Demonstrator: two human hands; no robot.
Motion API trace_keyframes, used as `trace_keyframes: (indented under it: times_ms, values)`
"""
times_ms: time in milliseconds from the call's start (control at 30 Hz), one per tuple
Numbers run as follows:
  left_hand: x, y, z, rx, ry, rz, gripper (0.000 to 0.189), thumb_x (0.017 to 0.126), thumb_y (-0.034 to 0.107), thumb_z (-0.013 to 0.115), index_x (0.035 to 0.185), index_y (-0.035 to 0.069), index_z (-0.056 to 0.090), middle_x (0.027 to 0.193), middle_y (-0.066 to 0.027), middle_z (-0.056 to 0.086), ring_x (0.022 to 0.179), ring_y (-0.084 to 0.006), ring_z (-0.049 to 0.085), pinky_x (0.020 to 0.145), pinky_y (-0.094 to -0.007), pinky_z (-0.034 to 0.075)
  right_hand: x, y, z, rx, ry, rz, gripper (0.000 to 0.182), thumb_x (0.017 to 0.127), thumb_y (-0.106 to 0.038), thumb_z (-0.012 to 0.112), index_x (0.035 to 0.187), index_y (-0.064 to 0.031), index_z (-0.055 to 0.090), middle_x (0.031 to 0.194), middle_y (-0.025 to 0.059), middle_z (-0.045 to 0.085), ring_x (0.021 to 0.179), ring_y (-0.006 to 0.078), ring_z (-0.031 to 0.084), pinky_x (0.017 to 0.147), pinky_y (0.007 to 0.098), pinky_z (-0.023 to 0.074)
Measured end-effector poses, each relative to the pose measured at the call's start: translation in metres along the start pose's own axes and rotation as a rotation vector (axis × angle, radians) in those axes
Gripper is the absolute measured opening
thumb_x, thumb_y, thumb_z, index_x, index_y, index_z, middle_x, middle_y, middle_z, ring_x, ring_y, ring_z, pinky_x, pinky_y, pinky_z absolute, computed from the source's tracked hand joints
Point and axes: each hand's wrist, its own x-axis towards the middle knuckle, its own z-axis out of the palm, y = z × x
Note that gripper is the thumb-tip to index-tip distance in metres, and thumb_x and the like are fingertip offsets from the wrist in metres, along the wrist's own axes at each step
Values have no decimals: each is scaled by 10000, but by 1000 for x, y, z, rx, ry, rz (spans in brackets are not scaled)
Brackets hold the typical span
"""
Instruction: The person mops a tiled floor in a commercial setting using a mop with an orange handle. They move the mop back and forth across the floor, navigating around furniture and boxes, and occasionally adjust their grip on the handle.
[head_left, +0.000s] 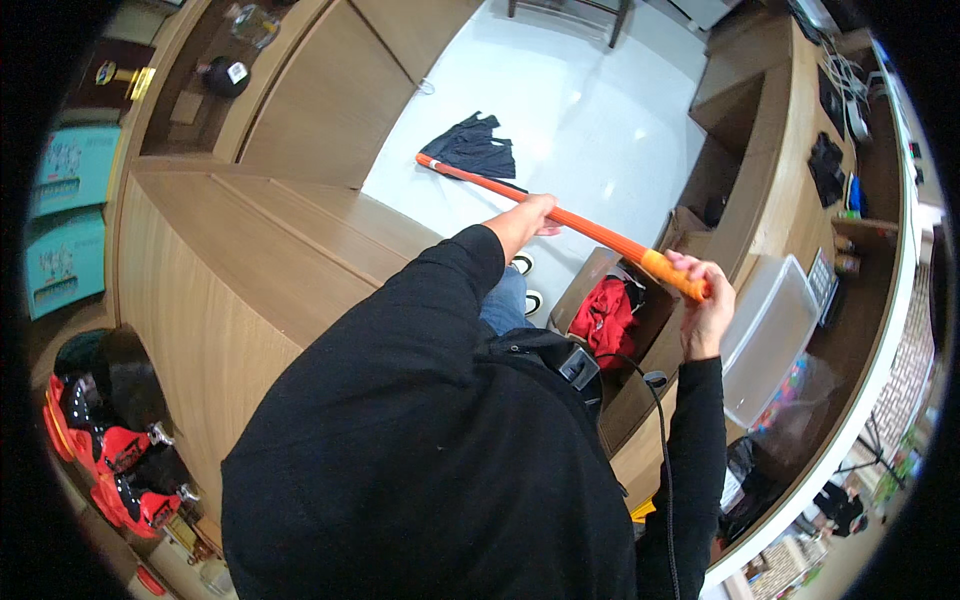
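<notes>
A long orange pole (600, 229) with a yellow-orange grip slants across the view in both my hands. Around its middle is my left hand (541, 214); my right hand (705, 289) closes on the grip at its upper end. The pole's far end reaches over a dark cloth (472, 148) spread on the pale floor. A thin dark edge shows by the pole beside the cloth; what it belongs to is unclear. Below the pole, near my shoes, stands an open cardboard box (585, 289) with red fabric (606, 315) inside.
Wooden cabinets (315, 97) line the left side. On the right runs a wooden counter (784, 195) bearing a translucent plastic bin (776, 337), a calculator (823, 281) and cables. A dark chair (574, 7) stands at the far end of the floor. A black cord hangs beside my right arm.
</notes>
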Motion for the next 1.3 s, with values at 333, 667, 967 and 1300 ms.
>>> trace_keyframes:
  times_ms: [333,667,967,1300]
  values:
    - [-6,22,-121,-389,147,66,194,863,207,361,947,62,457,808,-104,560,698,-217,580,638,-409,535,74,19,123,160,-367,91,244,769,-152,357,548,-56,392,609,98,451,711,244,485,901,410,348]
    - [-35,10,19,-433,-187,20,229,869,223,338,928,47,473,860,-117,587,779,-220,598,730,-376,509,61,-86,59,-144,-434,-99,357,762,-263,420,456,-108,318,468,47,374,522,185,422,748,359,393]
    - [-37,11,151,-256,-465,-58,202,851,204,343,889,35,447,836,-135,556,752,-253,571,645,-385,507,8,-155,18,-455,-263,-194,309,789,-194,385,500,-93,343,503,58,399,538,187,434,759,369,392]
    - [-27,-21,271,274,-596,-303,100,758,104,455,837,44,467,764,-94,550,687,-254,578,610,-402,511,-51,-130,9,-508,334,-268,275,782,-78,407,517,-16,374,554,77,443,585,196,472,793,362,405]
